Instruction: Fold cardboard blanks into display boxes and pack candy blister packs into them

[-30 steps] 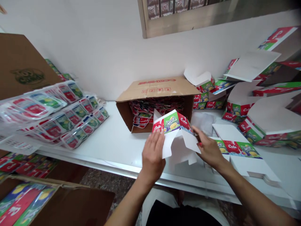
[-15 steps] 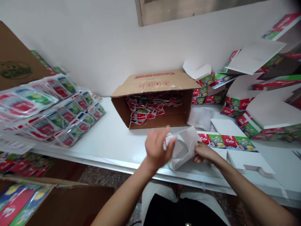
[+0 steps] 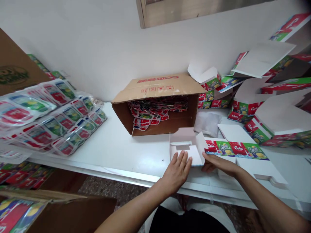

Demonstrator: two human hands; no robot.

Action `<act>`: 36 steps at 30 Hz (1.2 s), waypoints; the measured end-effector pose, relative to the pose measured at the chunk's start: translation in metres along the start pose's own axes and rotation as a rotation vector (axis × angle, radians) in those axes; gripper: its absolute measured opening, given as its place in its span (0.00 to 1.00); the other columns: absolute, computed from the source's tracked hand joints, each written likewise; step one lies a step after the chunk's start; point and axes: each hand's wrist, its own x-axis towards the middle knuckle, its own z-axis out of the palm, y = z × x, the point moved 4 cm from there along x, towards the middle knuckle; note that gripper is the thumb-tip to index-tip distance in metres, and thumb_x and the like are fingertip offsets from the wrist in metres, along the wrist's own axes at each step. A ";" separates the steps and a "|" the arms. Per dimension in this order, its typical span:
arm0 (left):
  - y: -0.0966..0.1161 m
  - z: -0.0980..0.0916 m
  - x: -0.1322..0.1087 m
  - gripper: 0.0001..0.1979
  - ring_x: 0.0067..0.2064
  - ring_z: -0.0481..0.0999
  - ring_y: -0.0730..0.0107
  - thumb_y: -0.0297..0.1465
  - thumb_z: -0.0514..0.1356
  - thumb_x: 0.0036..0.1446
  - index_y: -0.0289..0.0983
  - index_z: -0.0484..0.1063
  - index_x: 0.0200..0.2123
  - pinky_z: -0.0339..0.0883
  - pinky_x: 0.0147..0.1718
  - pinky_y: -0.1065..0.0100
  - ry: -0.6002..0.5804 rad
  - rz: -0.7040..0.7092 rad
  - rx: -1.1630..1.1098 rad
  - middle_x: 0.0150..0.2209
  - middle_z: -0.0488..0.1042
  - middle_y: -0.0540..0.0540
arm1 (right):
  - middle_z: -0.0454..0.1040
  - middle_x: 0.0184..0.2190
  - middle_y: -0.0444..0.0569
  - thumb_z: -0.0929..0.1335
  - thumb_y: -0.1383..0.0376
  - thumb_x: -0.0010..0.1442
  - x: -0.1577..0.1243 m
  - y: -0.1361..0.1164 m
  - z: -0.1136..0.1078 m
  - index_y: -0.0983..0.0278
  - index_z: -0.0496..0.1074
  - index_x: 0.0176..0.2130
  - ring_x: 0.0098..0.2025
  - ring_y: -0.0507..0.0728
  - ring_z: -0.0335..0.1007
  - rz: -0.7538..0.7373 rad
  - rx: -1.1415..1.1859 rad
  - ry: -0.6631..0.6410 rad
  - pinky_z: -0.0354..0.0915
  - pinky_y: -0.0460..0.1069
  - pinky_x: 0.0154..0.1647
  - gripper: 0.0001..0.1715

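A: State the position of the small white cardboard box with raised flaps (image 3: 194,152).

B: It rests on the glossy white tabletop (image 3: 116,155), in front of the brown cardboard carton (image 3: 160,85) and just left of the flat stack of red-and-green printed card blanks (image 3: 239,150).

A: State the condition of the left hand (image 3: 177,171).

B: The grip is wide and flat. The fingers extend, slightly spread, with their tips laid on the near white panel of the box.

A: And the right hand (image 3: 217,163)?

B: It is at the right side of the box, thumb extended, other fingers curled below. Whether it pinches the card cannot be told from this angle.

A: Identify the adjacent items.

B: The carton opens toward the person and contains red-and-green packets (image 3: 150,120). A translucent plastic bag (image 3: 207,123) lies beside it. Printed boxes with raised white lids (image 3: 259,139) stand piled at far right; clear-wrapped packs (image 3: 65,121) occupy the left.
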 end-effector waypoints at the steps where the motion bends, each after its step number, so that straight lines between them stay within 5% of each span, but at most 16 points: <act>1: 0.000 0.004 -0.001 0.23 0.63 0.61 0.51 0.28 0.44 0.67 0.27 0.53 0.63 0.55 0.59 0.52 -0.019 -0.020 0.002 0.62 0.61 0.31 | 0.78 0.38 0.57 0.60 0.41 0.60 -0.002 0.001 -0.004 0.66 0.73 0.45 0.39 0.59 0.77 -0.028 0.012 -0.035 0.72 0.54 0.43 0.35; 3: 0.001 0.010 -0.001 0.23 0.62 0.63 0.52 0.26 0.43 0.66 0.27 0.54 0.62 0.57 0.57 0.54 -0.036 -0.057 0.009 0.61 0.63 0.32 | 0.75 0.48 0.59 0.58 0.40 0.60 -0.002 0.001 -0.013 0.64 0.70 0.53 0.44 0.60 0.75 -0.080 0.049 -0.021 0.71 0.56 0.47 0.38; 6: 0.005 0.010 0.001 0.23 0.63 0.61 0.51 0.27 0.44 0.66 0.27 0.55 0.62 0.54 0.59 0.53 -0.003 -0.020 0.022 0.62 0.61 0.32 | 0.66 0.58 0.57 0.53 0.39 0.62 0.010 -0.008 -0.023 0.59 0.61 0.61 0.54 0.62 0.70 -0.163 0.026 0.235 0.68 0.58 0.51 0.41; 11: 0.012 0.004 0.005 0.23 0.64 0.60 0.49 0.29 0.45 0.66 0.27 0.55 0.62 0.49 0.60 0.51 0.068 0.032 0.063 0.62 0.60 0.31 | 0.62 0.61 0.60 0.53 0.40 0.62 0.042 -0.028 -0.007 0.67 0.52 0.66 0.62 0.62 0.59 -0.062 -0.388 0.565 0.60 0.55 0.59 0.46; 18: 0.017 0.006 0.002 0.22 0.62 0.63 0.49 0.28 0.45 0.66 0.25 0.58 0.60 0.52 0.59 0.51 0.093 0.018 0.097 0.61 0.63 0.31 | 0.63 0.58 0.71 0.55 0.54 0.66 0.061 -0.040 0.019 0.80 0.48 0.65 0.59 0.71 0.62 0.060 -0.691 0.636 0.58 0.61 0.57 0.40; 25: 0.019 0.007 0.001 0.22 0.63 0.61 0.51 0.28 0.46 0.65 0.27 0.59 0.60 0.48 0.61 0.48 0.164 -0.007 0.049 0.62 0.62 0.33 | 0.71 0.51 0.69 0.54 0.56 0.66 0.051 -0.048 0.029 0.77 0.48 0.65 0.52 0.71 0.69 0.088 -0.833 0.608 0.62 0.60 0.49 0.37; 30: 0.008 -0.002 -0.023 0.20 0.62 0.61 0.55 0.29 0.54 0.62 0.36 0.63 0.57 0.47 0.62 0.45 0.452 -0.043 -0.194 0.57 0.69 0.39 | 0.68 0.56 0.66 0.50 0.54 0.67 0.041 -0.038 0.024 0.75 0.43 0.66 0.56 0.66 0.67 0.033 -0.733 0.533 0.61 0.55 0.51 0.37; 33: -0.019 -0.009 -0.043 0.21 0.59 0.65 0.59 0.35 0.56 0.60 0.43 0.60 0.57 0.54 0.60 0.47 0.720 -0.322 -0.461 0.53 0.70 0.42 | 0.66 0.57 0.67 0.50 0.54 0.67 0.038 -0.032 0.022 0.75 0.43 0.66 0.57 0.67 0.65 0.063 -0.737 0.546 0.61 0.56 0.52 0.38; 35: -0.047 0.000 -0.048 0.22 0.59 0.65 0.57 0.37 0.54 0.62 0.41 0.59 0.58 0.57 0.58 0.49 0.726 -0.777 -0.698 0.55 0.67 0.39 | 0.67 0.55 0.67 0.50 0.53 0.67 0.036 -0.030 0.026 0.75 0.43 0.66 0.55 0.68 0.67 0.070 -0.743 0.535 0.61 0.56 0.50 0.38; 36: -0.058 0.008 -0.046 0.23 0.60 0.64 0.56 0.38 0.54 0.62 0.40 0.59 0.58 0.59 0.57 0.50 0.639 -0.982 -0.850 0.57 0.66 0.37 | 0.69 0.54 0.67 0.50 0.53 0.67 0.035 -0.030 0.028 0.75 0.42 0.67 0.54 0.69 0.68 0.071 -0.748 0.528 0.62 0.57 0.49 0.38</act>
